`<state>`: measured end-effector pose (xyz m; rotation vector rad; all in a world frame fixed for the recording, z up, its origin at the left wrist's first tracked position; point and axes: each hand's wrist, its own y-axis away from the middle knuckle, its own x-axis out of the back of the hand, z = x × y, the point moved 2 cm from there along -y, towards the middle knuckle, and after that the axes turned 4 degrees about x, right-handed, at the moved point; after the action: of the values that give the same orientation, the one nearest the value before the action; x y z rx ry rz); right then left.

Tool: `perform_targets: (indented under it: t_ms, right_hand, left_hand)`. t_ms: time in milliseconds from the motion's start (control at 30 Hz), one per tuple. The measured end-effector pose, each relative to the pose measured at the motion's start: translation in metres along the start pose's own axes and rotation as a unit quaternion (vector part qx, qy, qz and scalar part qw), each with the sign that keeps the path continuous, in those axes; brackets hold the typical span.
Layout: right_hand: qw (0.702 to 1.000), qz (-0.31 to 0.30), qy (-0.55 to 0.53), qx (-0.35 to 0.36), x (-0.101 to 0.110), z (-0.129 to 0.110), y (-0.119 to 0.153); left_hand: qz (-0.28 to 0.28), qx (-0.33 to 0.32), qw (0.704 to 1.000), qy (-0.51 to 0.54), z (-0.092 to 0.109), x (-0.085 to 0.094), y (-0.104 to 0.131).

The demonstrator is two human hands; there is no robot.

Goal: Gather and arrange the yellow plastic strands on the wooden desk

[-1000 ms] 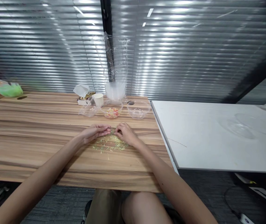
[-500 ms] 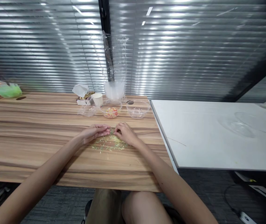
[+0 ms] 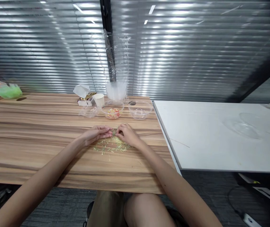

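A loose scatter of short, thin yellow-green translucent pieces (image 3: 112, 145) lies on the wooden table in front of me. My left hand (image 3: 99, 134) rests at their far left side, its fingers stretched to the right and the palm partly turned up. Facing it, my right hand (image 3: 125, 134) has thumb and fingers brought together in a pinch at the far right side. Between the two sets of fingertips, which nearly meet, are a few greenish pieces. Whatever the right fingers pinch is too small to make out.
Behind my hands stand a clear bowl (image 3: 113, 114) of red, orange and yellow bits and another clear bowl (image 3: 140, 114). Near them are a paper cup (image 3: 99, 101), crumpled clear plastic (image 3: 89, 111) and a tissue pack (image 3: 83, 94). A white table (image 3: 206, 151) adjoins at right.
My hands stay in nearly the same place, fingertips close together; the right fingers shift only very slightly. The scattered pieces and bowls look unchanged.
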<state>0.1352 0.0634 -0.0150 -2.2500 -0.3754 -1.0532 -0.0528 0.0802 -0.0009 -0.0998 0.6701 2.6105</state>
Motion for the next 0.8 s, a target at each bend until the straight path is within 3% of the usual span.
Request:
perform_targets:
  t_ms: [800]
  right_hand:
    - [1.000,-0.001,0.006,0.002,-0.0009,-0.0001,-0.0004]
  left_hand:
    - [-0.008,-0.015,0.999,-0.027,-0.0037,0.0030,-0.0022]
